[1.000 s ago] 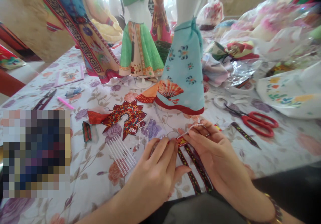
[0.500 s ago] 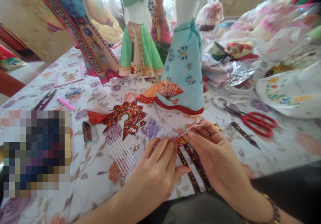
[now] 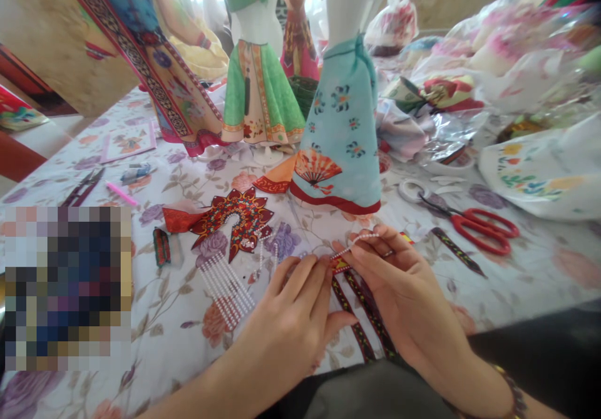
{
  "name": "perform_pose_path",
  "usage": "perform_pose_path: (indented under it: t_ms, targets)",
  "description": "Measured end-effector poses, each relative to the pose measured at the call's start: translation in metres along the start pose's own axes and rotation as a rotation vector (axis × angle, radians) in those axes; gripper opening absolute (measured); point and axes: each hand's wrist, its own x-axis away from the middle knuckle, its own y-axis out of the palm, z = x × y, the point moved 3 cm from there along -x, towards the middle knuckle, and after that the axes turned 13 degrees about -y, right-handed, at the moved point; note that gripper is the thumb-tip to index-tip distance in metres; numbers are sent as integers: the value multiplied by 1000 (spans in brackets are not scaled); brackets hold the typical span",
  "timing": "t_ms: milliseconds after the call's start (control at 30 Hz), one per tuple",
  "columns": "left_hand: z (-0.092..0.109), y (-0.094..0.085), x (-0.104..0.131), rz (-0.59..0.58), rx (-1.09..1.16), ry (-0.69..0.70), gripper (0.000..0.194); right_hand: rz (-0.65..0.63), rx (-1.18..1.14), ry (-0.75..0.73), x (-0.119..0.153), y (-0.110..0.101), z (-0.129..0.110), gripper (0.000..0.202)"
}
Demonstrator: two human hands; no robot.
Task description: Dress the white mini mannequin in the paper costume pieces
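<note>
A string of small white pearl beads [image 3: 367, 236] runs along the upper edge of a red and yellow patterned ribbon [image 3: 340, 263]. My right hand [image 3: 408, 287] pinches the beads between thumb and fingers, and their free end lies across the fingers. My left hand [image 3: 293, 306] presses its closed fingertips on the ribbon's left end; its thumb sticks out to the right. Two dark ribbons with yellow-green flowers [image 3: 360, 299] pass below, between the hands. Rows of pearl bead strips [image 3: 228, 290] lie left of my left hand, near a red pointed collar piece [image 3: 251, 218].
Red-handled scissors [image 3: 488, 228] and a short dark ribbon [image 3: 457, 253] lie at the right. Dressed figures stand behind, one in a light blue skirt [image 3: 345, 131], one in a green skirt [image 3: 277, 96]. Plastic bags [image 3: 530, 74] crowd the back right. A pink pen [image 3: 121, 193] lies left.
Both hands keep nearly the same place and hold on the beads and ribbon. The whole view has shifted very slightly.
</note>
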Motion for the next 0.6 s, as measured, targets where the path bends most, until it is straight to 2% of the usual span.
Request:
perform_pose_path:
  t_ms: [600]
  targets:
    - [0, 1, 0, -11, 11, 2, 42, 2, -2, -7, 0, 0, -1, 30]
